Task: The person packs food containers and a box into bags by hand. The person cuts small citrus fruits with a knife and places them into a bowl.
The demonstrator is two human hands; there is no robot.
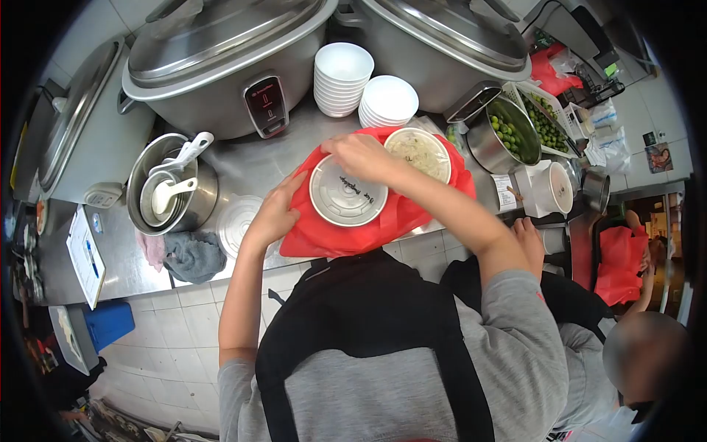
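A red bag (342,239) lies spread on the steel counter. On it sits a round container with a white lid (347,199) bearing black handwriting, and at its right a second round container (418,152) with a clear lid and pale contents. My left hand (276,210) is at the bag's left edge, its fingertips against the red material. My right hand (362,158) reaches over the top of the lettered lid, fingers bent together near the bag's upper edge; what they hold, if anything, is too small to tell.
Large cookers (221,62) line the back, with stacked white bowls (344,70) before them. Left are a pot of ladles (173,180), a grey cloth (194,256) and a clipboard (86,254). Right are a pot of green fruit (508,136) and a person in grey (582,368).
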